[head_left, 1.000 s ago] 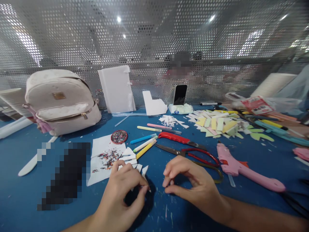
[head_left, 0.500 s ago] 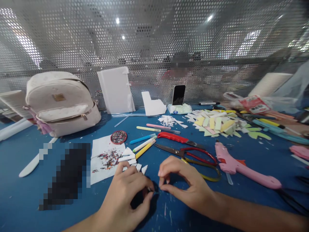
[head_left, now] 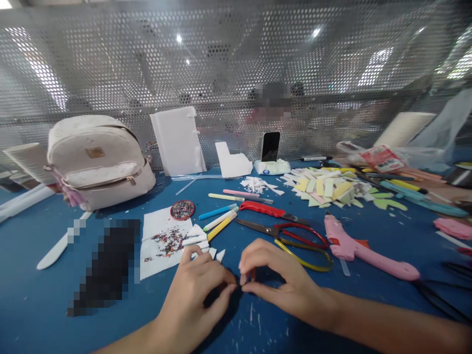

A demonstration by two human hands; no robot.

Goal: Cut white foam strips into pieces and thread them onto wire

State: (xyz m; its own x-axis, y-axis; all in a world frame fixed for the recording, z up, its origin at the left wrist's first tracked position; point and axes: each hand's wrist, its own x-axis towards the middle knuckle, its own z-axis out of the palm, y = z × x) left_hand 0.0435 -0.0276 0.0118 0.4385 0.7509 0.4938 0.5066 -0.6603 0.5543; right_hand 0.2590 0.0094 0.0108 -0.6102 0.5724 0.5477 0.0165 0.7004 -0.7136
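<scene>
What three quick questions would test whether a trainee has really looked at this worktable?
1. True or false: the pale backpack appears to the left of the phone.
2. What colour is the glue gun? A) blue, B) pink, C) yellow.
3. How are the fingertips of the left hand and right hand placed?

Key: 1. True. 2. B. 3. Close together, low over the blue table; whether they pinch anything is too small to tell.
</scene>
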